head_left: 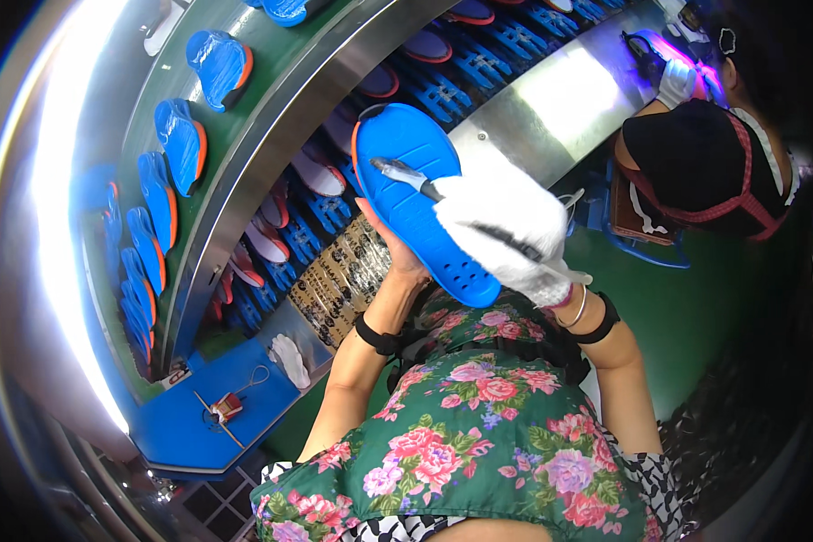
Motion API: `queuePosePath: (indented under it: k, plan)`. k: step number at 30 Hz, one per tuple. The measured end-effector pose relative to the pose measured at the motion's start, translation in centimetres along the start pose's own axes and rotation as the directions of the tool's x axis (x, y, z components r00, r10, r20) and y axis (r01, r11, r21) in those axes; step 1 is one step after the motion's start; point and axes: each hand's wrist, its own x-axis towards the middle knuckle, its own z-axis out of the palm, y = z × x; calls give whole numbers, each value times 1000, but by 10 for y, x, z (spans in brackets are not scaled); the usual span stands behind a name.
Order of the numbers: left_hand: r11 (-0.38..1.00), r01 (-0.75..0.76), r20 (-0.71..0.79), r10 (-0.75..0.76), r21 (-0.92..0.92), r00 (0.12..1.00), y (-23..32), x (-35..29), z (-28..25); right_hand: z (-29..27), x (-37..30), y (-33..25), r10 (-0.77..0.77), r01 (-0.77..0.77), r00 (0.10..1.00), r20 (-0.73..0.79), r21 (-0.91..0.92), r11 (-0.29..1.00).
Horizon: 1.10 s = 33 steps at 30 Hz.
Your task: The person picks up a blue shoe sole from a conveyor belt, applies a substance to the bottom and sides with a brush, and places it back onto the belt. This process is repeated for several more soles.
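My bare left hand is closed round the left edge of a blue shoe sole, holding it from beneath so that most of the fingers are hidden. The sole is tilted, with its wide end at the upper left and small holes at the lower right. Part of its rim is orange and dark. In a fluffy white glove, my right hand grips a dark-handled brush. The brush's tip lies over the sole's upper part; whether it touches is hard to tell.
A green conveyor belt at the left carries several blue soles with orange edges. Under it, pinkish shoe parts sit on blue racks. A blue tabletop holds a small reddish object and a white glove. Another person works at right.
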Motion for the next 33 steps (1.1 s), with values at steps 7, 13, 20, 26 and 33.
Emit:
queuePosePath:
  k: [7,13,20,26,33]
  plan:
    - [977,46,310,21,-210,950,0,3,-25,7,-6,-7,-47,40,997,67,104,994]
    - [1000,24,263,-26,12,964,13,6,-8,9,-15,-2,-134,139,987,85,-64,988]
    - [979,182,585,-93,-95,806,20,26,-20,-3,-18,3,23,-26,999,37,68,997]
    - [977,124,497,-21,-176,867,20,25,-6,5,-34,-5,222,-268,961,164,355,896]
    - [974,131,519,-16,-186,855,25,33,-6,14,-40,-15,17,-19,997,75,27,999]
